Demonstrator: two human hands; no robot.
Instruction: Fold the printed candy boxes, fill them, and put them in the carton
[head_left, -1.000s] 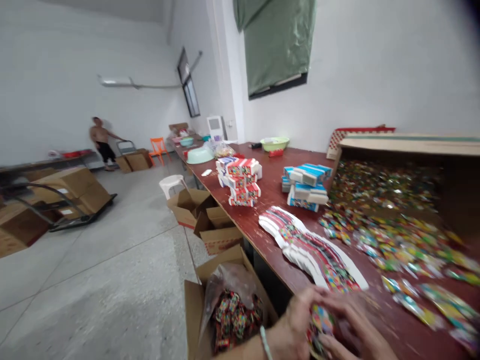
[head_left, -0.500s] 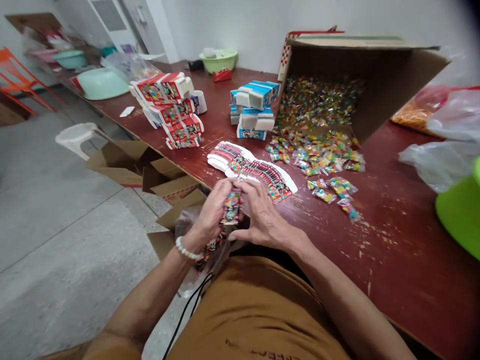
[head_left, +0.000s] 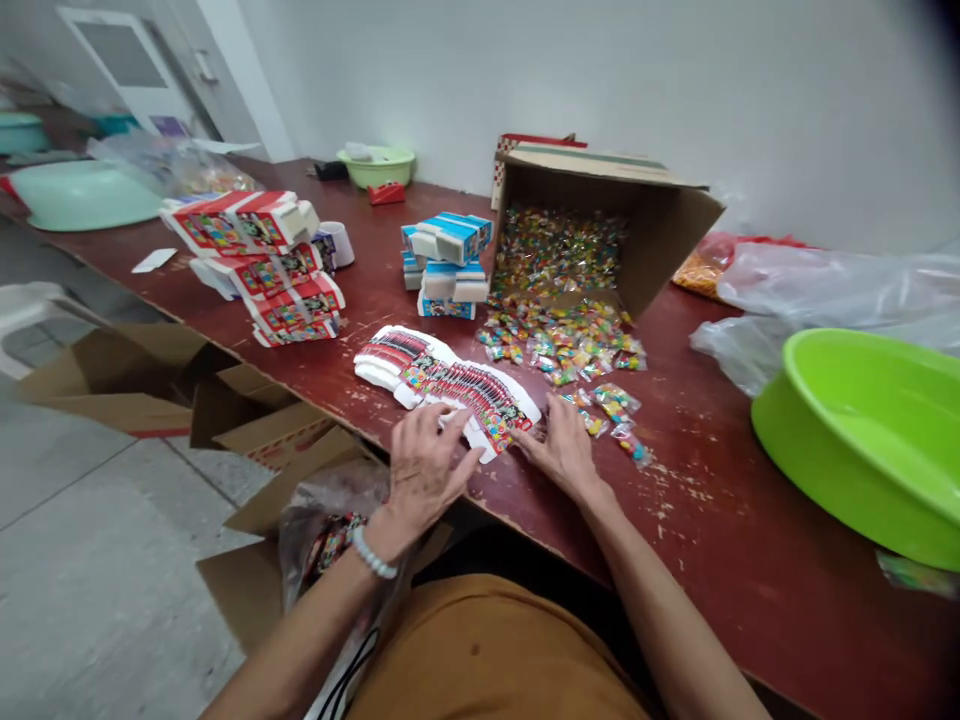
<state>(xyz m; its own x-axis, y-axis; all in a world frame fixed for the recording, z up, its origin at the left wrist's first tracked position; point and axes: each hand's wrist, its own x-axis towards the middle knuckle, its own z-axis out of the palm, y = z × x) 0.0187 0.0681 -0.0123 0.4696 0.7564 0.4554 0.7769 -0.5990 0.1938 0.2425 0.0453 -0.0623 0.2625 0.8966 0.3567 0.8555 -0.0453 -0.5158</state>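
No words, brand or numbers can be read here. The fanned red-and-white printed cards [head_left: 446,385], the stacked red printed cartons [head_left: 259,265] and the blue-and-white boxes [head_left: 446,250] all carry print, but it is too small and blurred to make out. The same goes for the marks on the small clear packets [head_left: 562,350] and the cardboard box [head_left: 660,235].

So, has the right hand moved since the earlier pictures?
Yes, the right hand went rightward, now below the tipped carton, not left of it.
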